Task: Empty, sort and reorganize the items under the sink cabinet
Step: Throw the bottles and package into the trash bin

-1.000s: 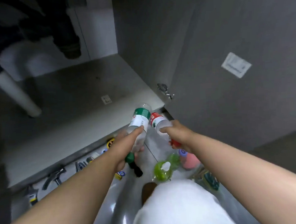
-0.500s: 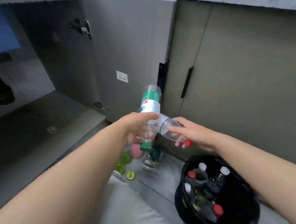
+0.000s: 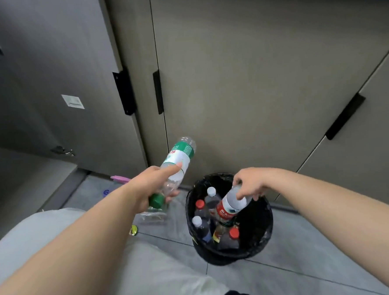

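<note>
Head camera: my left hand point(image 3: 146, 189) is wrapped around the neck end of a green-capped bottle point(image 3: 180, 156), its base tilted up toward the cabinet doors point(image 3: 230, 76). My right hand point(image 3: 248, 185) pinches the base of a red-labelled bottle point(image 3: 229, 205), angled down into the black-lined bin point(image 3: 265, 220) among other bottles point(image 3: 201, 225).

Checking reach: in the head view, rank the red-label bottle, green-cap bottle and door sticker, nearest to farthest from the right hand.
1. Red-label bottle, gripped by the right hand.
2. Green-cap bottle, in the left hand.
3. Door sticker, far left.
</note>
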Demonstrator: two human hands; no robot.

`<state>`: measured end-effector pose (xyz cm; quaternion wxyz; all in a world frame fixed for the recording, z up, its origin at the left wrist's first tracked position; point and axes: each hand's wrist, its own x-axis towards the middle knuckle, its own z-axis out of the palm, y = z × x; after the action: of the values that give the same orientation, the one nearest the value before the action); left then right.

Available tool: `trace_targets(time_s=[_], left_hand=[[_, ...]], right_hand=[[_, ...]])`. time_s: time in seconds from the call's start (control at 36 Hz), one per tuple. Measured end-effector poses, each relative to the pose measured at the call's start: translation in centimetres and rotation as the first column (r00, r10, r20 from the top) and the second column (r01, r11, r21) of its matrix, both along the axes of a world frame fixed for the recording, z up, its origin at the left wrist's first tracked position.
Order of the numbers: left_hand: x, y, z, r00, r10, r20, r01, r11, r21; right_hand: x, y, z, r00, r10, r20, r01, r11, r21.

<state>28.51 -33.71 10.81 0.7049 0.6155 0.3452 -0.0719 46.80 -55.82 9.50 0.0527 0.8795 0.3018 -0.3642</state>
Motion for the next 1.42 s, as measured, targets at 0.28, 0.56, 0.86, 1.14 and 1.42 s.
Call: trace_targets(time_s=[0.28,0.56,0.86,1.14,1.42], left_hand=[[-0.1,0.4,-0.4,0.999,0.035,0.016,-0.035,0.999,-0.006],[0.1,0.5,-0.5,1.000,-0.011,0.002,0.011,1.000,0.003],[1.3,-1.2,0.5,0.979,-0.189,0.080,0.177,0.975,0.136],[1.7,-0.9,0.2,0.974,-0.071,0.213,0.044,0.990,0.132],[1.4,0.2,-1.1,0.987,-0.066,0.146,0.032,0.974,0.225]], right_hand=[[-4.6,2.1,-10.3,0.986,0.130,0.105,-0.126,0.991,-0.042],[-2.6,2.6,-8.7,0.967,-0.111,0.231,0.032,0.947,0.321],[-5.0,4.5,-0.5,0.747,0.237,0.622,-0.614,0.605,0.507],[-2.2,2.3,-0.3,0.968,-0.239,0.070,0.064,0.509,0.858],[-0.9,-3.4,-6.9,0.942,-0.333,0.035,0.248,0.763,0.597]])
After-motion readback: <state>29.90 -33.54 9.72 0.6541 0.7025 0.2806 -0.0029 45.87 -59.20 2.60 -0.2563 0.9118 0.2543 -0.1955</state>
